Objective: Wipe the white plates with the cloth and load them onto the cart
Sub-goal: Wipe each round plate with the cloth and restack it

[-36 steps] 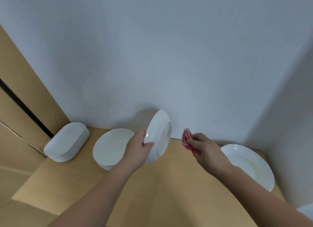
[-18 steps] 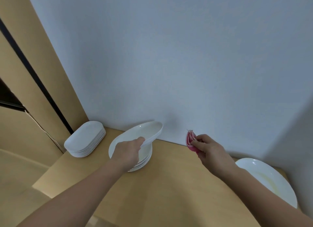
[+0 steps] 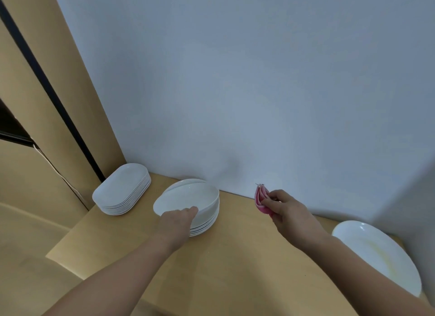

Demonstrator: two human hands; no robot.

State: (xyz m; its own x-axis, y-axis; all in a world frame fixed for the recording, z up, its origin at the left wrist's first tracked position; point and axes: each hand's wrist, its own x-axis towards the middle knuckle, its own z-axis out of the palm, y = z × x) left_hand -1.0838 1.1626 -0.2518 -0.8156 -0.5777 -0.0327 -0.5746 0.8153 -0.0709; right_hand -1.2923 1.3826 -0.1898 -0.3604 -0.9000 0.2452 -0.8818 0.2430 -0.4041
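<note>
My left hand (image 3: 179,221) grips the near rim of a round white plate (image 3: 188,199), which lies slightly tilted on top of a stack of round white plates (image 3: 207,224) near the wall. My right hand (image 3: 286,209) holds a folded pink cloth (image 3: 260,198) in the air to the right of that stack, a little above the wooden surface. A large white oval plate (image 3: 376,252) lies at the far right, with a faint yellowish smear on it.
A stack of several white oblong plates (image 3: 122,191) stands at the back left of the wooden surface (image 3: 235,256). A pale wall runs behind it and wooden panels rise on the left. The surface's left edge drops off near the oblong stack.
My left hand has swung the plate from upright to nearly flat and lowered it onto the round stack. My right hand with the cloth has stayed in place. The view has shifted left.
</note>
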